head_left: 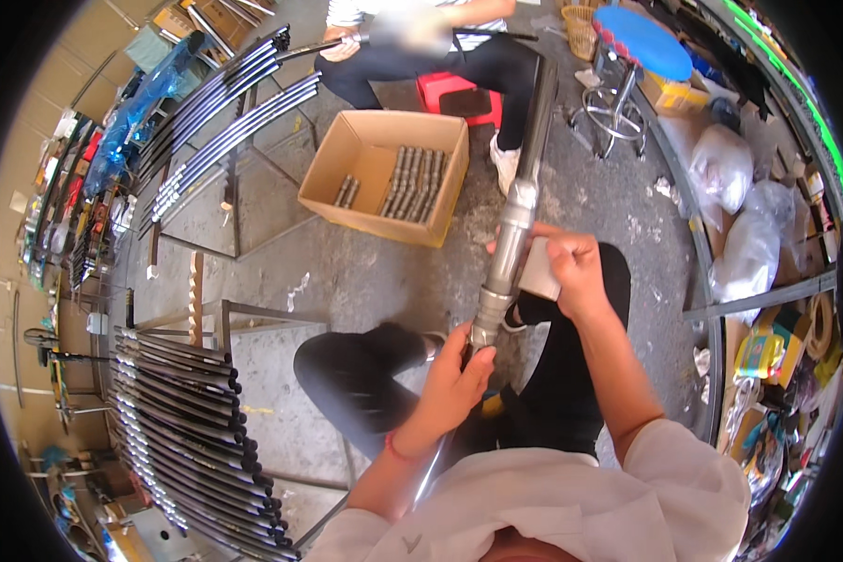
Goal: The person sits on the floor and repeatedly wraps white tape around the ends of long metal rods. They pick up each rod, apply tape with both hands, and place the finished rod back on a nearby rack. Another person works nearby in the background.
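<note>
A long shiny metal pole with thicker, stepped collars slants up and away in front of me. My left hand is wrapped round its lower part, just below the lowest collar. My right hand is closed on a pale rectangular pad, with some fingers behind the pole. The pad sits beside the thick collar; I cannot tell whether it presses on the metal. Beyond the pole stands an open cardboard box holding several short metal fittings.
A seated person faces me, holding a dark rod. Racks of poles stand at lower left, with more poles at upper left. A blue stool stands far right. Plastic bags line the right side.
</note>
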A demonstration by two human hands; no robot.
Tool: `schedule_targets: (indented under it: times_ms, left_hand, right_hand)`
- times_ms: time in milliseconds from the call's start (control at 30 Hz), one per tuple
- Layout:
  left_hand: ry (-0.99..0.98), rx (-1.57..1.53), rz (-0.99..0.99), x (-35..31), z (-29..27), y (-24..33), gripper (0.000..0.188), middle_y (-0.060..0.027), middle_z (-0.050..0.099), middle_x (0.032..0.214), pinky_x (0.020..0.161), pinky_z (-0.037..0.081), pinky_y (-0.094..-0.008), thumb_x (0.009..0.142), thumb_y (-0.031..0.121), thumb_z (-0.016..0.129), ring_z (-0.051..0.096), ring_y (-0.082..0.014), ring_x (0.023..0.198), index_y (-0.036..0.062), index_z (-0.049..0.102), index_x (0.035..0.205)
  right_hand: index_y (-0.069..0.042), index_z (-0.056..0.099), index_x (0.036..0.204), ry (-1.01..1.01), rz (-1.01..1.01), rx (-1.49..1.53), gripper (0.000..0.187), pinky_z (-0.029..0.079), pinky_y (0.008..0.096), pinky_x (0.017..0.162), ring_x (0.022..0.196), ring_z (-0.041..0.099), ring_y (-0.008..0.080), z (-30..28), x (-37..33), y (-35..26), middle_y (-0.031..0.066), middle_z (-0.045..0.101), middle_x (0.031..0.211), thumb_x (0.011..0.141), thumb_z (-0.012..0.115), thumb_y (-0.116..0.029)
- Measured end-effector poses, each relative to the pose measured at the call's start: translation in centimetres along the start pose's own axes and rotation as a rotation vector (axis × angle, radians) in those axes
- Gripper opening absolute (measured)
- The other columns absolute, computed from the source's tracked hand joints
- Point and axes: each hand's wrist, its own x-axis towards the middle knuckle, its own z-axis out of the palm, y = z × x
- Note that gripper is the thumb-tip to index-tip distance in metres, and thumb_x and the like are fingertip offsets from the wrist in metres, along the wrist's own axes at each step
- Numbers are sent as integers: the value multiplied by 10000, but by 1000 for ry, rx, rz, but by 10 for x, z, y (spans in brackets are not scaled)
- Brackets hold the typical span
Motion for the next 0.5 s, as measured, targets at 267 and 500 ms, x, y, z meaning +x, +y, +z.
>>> schedule_targets:
  times_ms: [267,500]
  left_hand:
    - [-752,-1214,-326,9,-9,-12,490,23,369,613,318,223,-171,988,455,462,293,-16,387,59,437,1276]
    - [-296,-314,-160,19,0,10,509,-26,492,684,424,384,-234,977,417,510,455,-91,472,29,445,1301]
  right_hand:
    - [162,632,976,-84,-88,153,735,560,434,826,940,679,345,17,0,-14,256,627,1098,832,645,-559]
    - [70,683,1020,87,14,164,308,541,346,804,884,678,220,3,-3,-5,165,704,968,924,532,-180]
